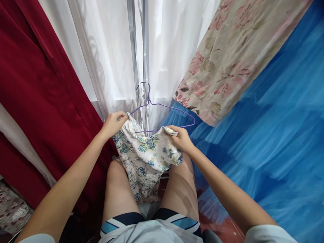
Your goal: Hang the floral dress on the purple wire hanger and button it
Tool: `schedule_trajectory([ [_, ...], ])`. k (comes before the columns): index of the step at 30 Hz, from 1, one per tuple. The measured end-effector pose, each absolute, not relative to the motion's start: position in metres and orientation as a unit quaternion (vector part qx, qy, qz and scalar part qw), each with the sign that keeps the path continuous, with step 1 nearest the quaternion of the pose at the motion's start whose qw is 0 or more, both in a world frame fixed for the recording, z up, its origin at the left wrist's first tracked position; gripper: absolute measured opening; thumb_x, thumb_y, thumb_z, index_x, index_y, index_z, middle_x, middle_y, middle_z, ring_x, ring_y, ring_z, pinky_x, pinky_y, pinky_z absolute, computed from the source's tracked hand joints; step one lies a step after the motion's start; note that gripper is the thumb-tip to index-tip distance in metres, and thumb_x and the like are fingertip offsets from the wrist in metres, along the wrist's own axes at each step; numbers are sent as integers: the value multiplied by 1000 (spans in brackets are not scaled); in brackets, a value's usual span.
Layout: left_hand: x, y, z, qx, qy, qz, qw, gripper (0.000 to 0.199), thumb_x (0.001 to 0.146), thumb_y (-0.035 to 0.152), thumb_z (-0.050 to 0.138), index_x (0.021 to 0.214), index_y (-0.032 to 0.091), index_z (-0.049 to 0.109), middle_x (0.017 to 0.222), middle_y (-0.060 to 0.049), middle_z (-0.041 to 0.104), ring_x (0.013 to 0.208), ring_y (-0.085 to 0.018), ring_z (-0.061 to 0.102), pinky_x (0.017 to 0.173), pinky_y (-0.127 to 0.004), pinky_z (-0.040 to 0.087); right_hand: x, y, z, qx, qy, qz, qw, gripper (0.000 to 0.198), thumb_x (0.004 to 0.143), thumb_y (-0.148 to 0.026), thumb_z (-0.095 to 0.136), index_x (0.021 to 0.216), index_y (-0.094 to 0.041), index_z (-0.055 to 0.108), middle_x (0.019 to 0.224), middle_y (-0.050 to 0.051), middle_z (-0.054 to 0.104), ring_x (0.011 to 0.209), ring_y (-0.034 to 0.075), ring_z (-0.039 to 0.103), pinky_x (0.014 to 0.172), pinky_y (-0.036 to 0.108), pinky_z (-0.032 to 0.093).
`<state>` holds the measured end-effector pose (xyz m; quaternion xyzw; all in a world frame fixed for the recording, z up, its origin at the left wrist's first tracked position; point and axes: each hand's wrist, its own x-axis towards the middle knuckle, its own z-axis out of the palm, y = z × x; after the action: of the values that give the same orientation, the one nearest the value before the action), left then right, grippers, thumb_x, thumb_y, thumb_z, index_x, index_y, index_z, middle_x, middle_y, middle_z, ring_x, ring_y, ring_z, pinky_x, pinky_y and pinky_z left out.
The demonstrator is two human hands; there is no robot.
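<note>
A white garment with a blue and yellow flower print [144, 158] hangs between my hands, above and between my knees. My left hand [115, 124] pinches its upper left edge. On the other side, my right hand [180, 137] grips the upper right edge, which folds over near the fingers. A purple wire hanger [174, 107] hangs by its hook from a metal strip. Its left arm runs into the garment by my left hand, while its right end sticks out bare above my right hand. Part of the hanger's lower bar is hidden behind the cloth.
Upright metal strips [145, 44] stand before white curtains [106, 47]. Red cloth [43, 87] hangs at left. To the right are a beige panel with pink flowers [222, 67] and layered blue tulle [273, 135]. Reddish floor tiles [215, 227] show lower right.
</note>
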<state>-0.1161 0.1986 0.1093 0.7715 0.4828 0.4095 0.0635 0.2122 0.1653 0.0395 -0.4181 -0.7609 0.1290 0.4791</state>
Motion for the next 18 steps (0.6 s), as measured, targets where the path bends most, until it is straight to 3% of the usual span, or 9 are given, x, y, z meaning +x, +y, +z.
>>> schedule_trajectory([
  [3,-107,189,103,771,467,432,32,33,90,42,49,80,15,65,68,2,54,69,-13,49,61,-21,35,232,165,39,-459,-680,1,572,46,87,-35,53,128,-17,63,88,8,70,79,22,62,75,32,47],
  [5,-106,189,101,781,464,417,34,33,90,42,48,80,15,65,68,2,53,68,-13,47,62,-21,34,247,173,46,-497,-645,-59,577,49,89,-37,51,131,-14,61,74,5,67,66,19,58,68,30,45],
  [8,-107,193,101,792,463,393,55,34,91,42,46,81,15,64,66,2,50,64,-13,43,59,-22,32,261,193,68,-532,-652,-116,528,40,92,-42,49,110,-14,70,62,3,60,55,16,50,58,28,38],
  [11,-111,195,105,800,462,379,47,39,93,43,41,69,16,56,61,2,42,61,-13,39,57,-23,28,267,209,98,-548,-688,-131,457,41,93,-45,50,70,-15,66,52,2,50,50,14,42,53,29,30],
  [14,-121,199,109,775,502,383,-5,48,94,47,39,58,16,47,57,1,37,59,-13,38,55,-25,25,276,209,123,-552,-743,3,379,54,89,-54,58,51,-16,53,44,-1,40,44,9,36,49,28,27],
  [17,-132,210,111,745,522,415,-26,47,92,50,44,60,15,53,58,1,41,61,-14,43,57,-25,27,282,198,129,-506,-764,259,305,55,79,-65,64,61,-14,65,52,2,58,45,11,50,48,27,36],
  [18,-133,214,111,744,510,431,-10,44,91,48,45,64,15,57,61,1,45,63,-14,45,58,-24,30,280,195,127,-486,-751,309,323,55,77,-67,66,66,-13,69,56,5,63,47,14,55,49,28,40],
])
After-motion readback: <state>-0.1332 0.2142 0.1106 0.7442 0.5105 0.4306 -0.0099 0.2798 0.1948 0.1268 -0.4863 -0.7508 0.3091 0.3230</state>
